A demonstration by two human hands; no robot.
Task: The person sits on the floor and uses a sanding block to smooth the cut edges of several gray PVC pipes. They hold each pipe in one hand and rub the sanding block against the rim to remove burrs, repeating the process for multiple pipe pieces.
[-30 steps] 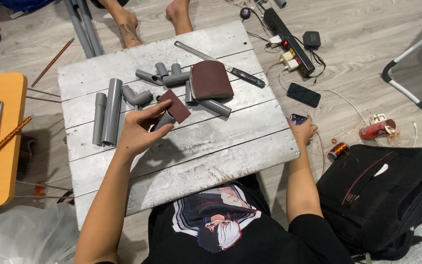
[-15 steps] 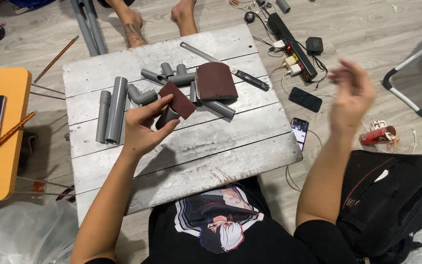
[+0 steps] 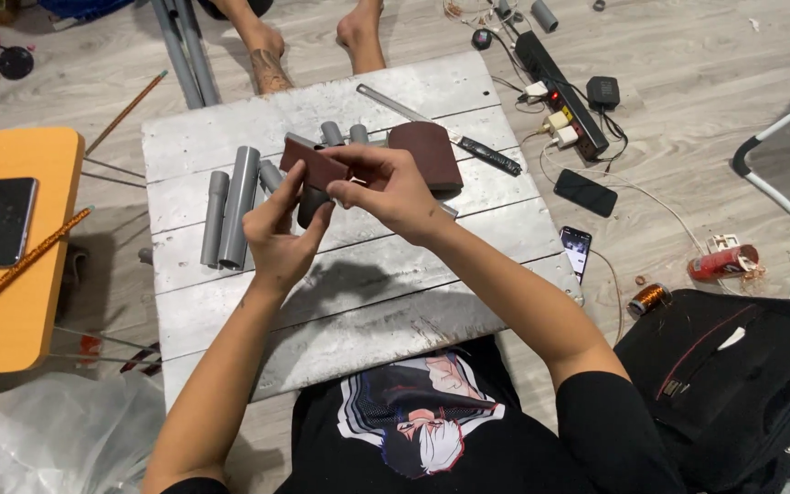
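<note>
Pipes (image 3: 230,215) on board (image 3: 340,311), sandpaper roll (image 3: 427,155) right of them, phone (image 3: 4,221) on side table (image 3: 20,311) left

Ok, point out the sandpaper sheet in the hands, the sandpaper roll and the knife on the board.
Sandpaper sheet (image 3: 320,165), head view, on its flat brown face left of the right thumb.
Sandpaper roll (image 3: 432,154), head view, on its curved top.
Knife (image 3: 486,155), head view, on the black handle.

I am sitting on the wooden floor (image 3: 688,82) of a home turned makeshift workshop; my bench (image 3: 349,302) is a low board of whitewashed planks strewn with grey pipe pieces (image 3: 240,206); a power strip (image 3: 564,91), phones, a copper wire spool (image 3: 648,298) and a black bag (image 3: 742,384) lie around.
</note>
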